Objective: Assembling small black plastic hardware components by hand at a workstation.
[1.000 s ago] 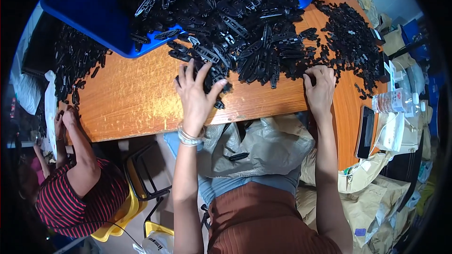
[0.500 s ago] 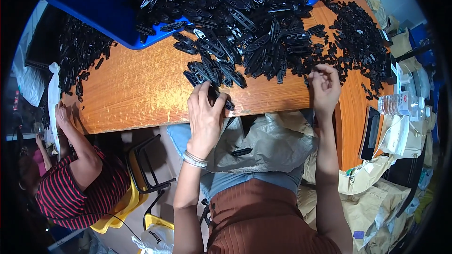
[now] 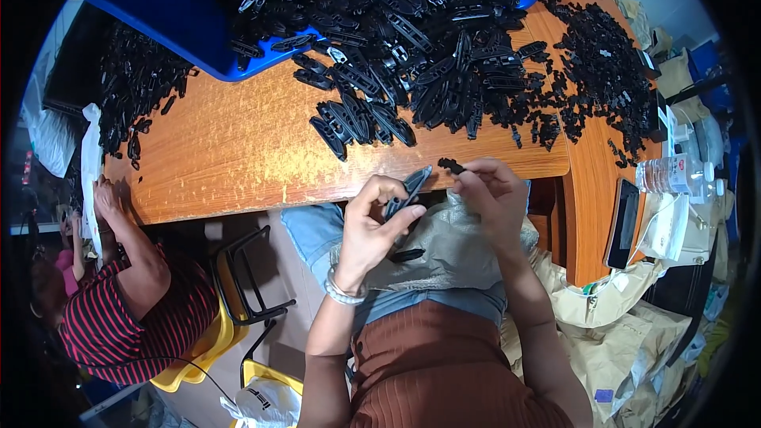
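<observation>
My left hand (image 3: 376, 218) is closed round a long black plastic part (image 3: 412, 187) with pointed ends, held tilted over my lap. Between thumb and fingers, my right hand (image 3: 496, 194) pinches a small black notched piece (image 3: 452, 166). The two parts are close together but apart, just off the table's front edge. Beyond them, a heap of the long black parts (image 3: 372, 71) spills from the blue bin (image 3: 158, 20) onto the wooden table (image 3: 230, 143). A pile of small black pieces (image 3: 598, 71) spreads at the right.
A phone (image 3: 623, 222) and a plastic bottle (image 3: 674, 174) are on the right side. A grey sack (image 3: 452, 257) covers my lap, with one black part (image 3: 407, 255) lying on it. At the left, a person in a striped shirt (image 3: 135, 317) works beside another black heap (image 3: 139, 79).
My left hand has lifted a long black part off the table edge and drawn it back over my lap. My right hand has come from the small pile, moving left with a small piece.
</observation>
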Demonstrator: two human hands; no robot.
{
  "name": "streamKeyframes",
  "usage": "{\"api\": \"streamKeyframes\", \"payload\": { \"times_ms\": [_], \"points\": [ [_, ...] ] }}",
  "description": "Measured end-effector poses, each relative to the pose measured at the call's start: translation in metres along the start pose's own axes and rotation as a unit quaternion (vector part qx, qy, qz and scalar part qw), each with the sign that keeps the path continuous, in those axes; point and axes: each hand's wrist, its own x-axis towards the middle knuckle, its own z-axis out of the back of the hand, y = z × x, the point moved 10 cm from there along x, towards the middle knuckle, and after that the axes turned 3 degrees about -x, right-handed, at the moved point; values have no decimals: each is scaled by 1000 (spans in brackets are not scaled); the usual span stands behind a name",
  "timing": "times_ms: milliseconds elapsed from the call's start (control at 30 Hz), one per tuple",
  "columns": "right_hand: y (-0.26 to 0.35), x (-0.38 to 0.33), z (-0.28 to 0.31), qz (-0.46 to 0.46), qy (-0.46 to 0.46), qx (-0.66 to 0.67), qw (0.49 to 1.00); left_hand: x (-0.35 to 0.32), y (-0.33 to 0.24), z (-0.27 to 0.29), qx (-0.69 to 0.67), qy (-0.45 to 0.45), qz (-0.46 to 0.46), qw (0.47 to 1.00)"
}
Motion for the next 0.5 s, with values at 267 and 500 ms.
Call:
{"api": "streamKeyframes", "payload": {
  "times_ms": [267, 500],
  "points": [
    [52, -10, -34, 171, 125, -230, 950, -6, -9, -7, 101, 39, 47, 993],
    [72, -21, -49, 258, 141, -335, 895, -5, -33, -17, 150, 77, -42, 985]
  ]
}}
